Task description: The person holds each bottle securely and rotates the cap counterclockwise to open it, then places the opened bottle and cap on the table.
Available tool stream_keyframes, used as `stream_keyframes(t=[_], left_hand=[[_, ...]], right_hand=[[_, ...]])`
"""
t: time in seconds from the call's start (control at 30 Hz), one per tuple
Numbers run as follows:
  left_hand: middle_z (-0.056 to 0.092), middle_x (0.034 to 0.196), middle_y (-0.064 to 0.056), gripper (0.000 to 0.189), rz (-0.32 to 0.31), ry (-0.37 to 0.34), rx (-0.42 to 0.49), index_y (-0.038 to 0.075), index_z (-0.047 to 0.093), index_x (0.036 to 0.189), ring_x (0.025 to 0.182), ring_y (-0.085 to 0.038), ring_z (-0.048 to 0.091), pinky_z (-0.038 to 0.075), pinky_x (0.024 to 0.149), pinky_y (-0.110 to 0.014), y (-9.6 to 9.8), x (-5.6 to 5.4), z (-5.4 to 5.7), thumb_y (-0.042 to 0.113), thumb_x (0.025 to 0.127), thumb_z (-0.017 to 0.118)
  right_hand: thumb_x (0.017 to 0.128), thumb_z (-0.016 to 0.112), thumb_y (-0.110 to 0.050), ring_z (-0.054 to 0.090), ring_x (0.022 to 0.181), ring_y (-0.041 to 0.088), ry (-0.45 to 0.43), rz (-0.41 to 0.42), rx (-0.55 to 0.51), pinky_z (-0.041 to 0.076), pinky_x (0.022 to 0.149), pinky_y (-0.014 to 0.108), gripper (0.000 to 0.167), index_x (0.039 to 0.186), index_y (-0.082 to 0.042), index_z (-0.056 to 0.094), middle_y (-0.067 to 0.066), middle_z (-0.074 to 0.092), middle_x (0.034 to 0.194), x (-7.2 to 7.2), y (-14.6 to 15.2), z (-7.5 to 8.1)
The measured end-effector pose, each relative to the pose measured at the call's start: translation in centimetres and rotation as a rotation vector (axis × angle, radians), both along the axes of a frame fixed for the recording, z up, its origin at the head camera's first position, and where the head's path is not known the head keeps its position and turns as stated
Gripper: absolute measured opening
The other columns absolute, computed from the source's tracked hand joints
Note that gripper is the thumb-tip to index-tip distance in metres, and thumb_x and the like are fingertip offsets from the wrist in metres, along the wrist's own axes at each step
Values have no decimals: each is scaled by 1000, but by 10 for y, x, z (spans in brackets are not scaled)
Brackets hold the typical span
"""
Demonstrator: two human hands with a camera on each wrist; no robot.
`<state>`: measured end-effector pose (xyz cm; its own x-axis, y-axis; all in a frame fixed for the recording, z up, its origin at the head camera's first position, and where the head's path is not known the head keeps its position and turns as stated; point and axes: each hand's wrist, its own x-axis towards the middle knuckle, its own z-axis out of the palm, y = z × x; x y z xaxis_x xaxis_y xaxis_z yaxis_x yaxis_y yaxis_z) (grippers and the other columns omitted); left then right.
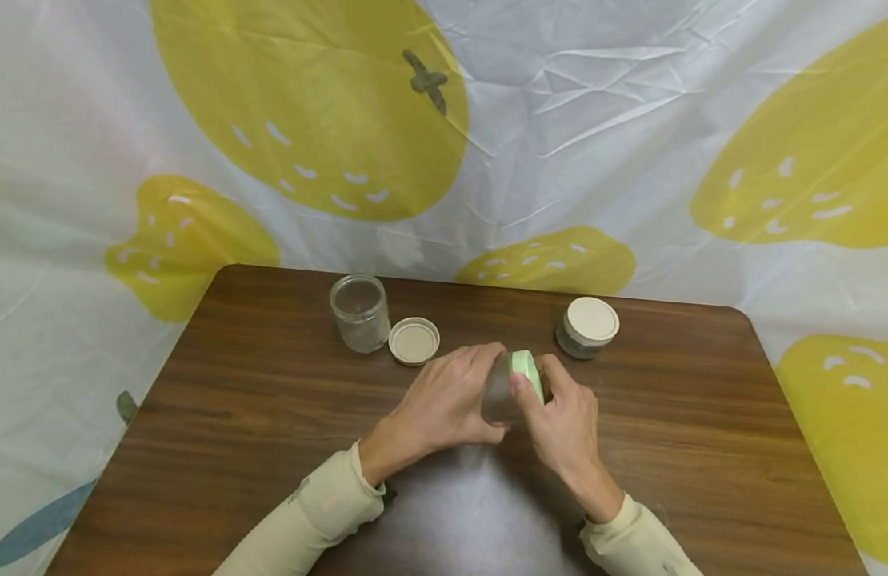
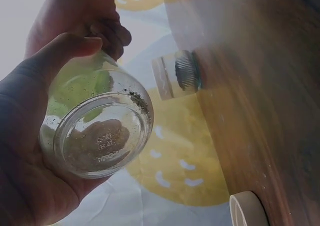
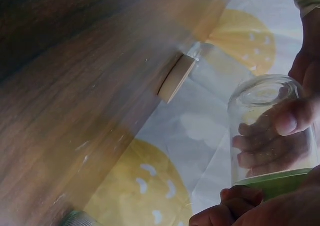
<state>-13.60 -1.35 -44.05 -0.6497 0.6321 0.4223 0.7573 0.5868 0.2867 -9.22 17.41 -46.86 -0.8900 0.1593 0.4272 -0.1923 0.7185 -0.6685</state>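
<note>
A clear jar (image 2: 100, 131) lies tilted on its side between both hands above the table, its green lid (image 1: 526, 374) facing right. My left hand (image 1: 447, 400) grips the jar's body, thumb on one side and fingers round the other. With my right hand (image 1: 566, 412) I hold the green lid, the thumb pressed on its rim. Small dark green crumbs (image 2: 139, 101) cling inside near the jar's base in the left wrist view. In the right wrist view the lid sits against the jar's mouth, and the left fingers show through the clear wall.
An open clear jar (image 1: 361, 316) stands at the back left of the wooden table (image 1: 271, 416). Beside it a cream lid (image 1: 414, 341) lies with its inside up. A short jar with a cream lid (image 1: 591, 320) stands back right. Behind hangs a lemon-print cloth (image 1: 559, 160).
</note>
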Motion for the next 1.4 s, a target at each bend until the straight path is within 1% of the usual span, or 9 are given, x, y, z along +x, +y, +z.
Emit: stream_keyframes(t=[0.27,0.53,0.7,0.77,0.83,0.93,1.1,1.27,1.4], left_hand=[[70,105,2,81,-6,-36,32,11,59,126,94,-14,68,60,82,-31,0,2,8,40,59,95],[71,108,2,83,-26,-58,22,12,58,129,94,-13,68,60,82,-31,1,1,10,42,60,94],[73,111,2,86,-54,-199,38,14,59,133,93,-12,69,59,82,-31,-3,1,11,46,62,94],[75,112,1,86,-63,-260,57,14,59,134,93,-13,70,59,81,-31,-5,1,11,47,62,94],[75,113,-1,86,-72,-288,69,14,60,134,93,-14,71,59,81,-32,-6,2,12,47,63,94],[74,112,1,84,-77,-273,61,15,60,133,92,-12,70,59,80,-30,-6,2,13,47,64,93],[72,111,5,83,-67,-219,6,15,59,132,91,-7,66,58,80,-28,-7,3,14,49,64,94],[71,111,4,84,-45,-186,-19,14,59,131,91,-8,66,59,80,-30,-8,4,13,48,63,95],[71,110,4,84,-26,-153,-23,14,59,130,94,-11,67,59,81,-31,-9,3,12,46,62,96]], right_hand=[[91,66,-41,50,57,13,73,66,-54,40,53,29,28,98,-14,69,-1,59,64,-1,4,1],[94,62,-51,53,57,10,105,111,-63,42,54,26,39,104,-14,70,-1,63,67,1,8,-1],[96,51,-73,56,63,13,169,156,-22,44,55,27,67,116,-12,71,3,70,78,1,10,-2],[95,50,-75,57,65,14,201,179,-3,45,56,27,71,119,-11,70,5,72,83,1,11,-1],[94,51,-71,57,66,15,216,192,14,45,56,28,68,121,-11,70,7,73,87,0,11,-1],[93,53,-67,58,67,15,216,195,27,46,56,29,65,121,-11,69,7,73,88,0,12,-1],[95,47,-69,59,70,17,215,216,50,48,58,33,69,122,-8,67,9,72,91,1,12,-3],[99,43,-71,62,73,17,204,296,67,52,61,36,74,126,-5,64,9,72,95,-2,15,-3],[101,34,-78,61,74,15,155,349,89,53,63,35,84,131,-6,61,8,71,93,-4,20,-1]])
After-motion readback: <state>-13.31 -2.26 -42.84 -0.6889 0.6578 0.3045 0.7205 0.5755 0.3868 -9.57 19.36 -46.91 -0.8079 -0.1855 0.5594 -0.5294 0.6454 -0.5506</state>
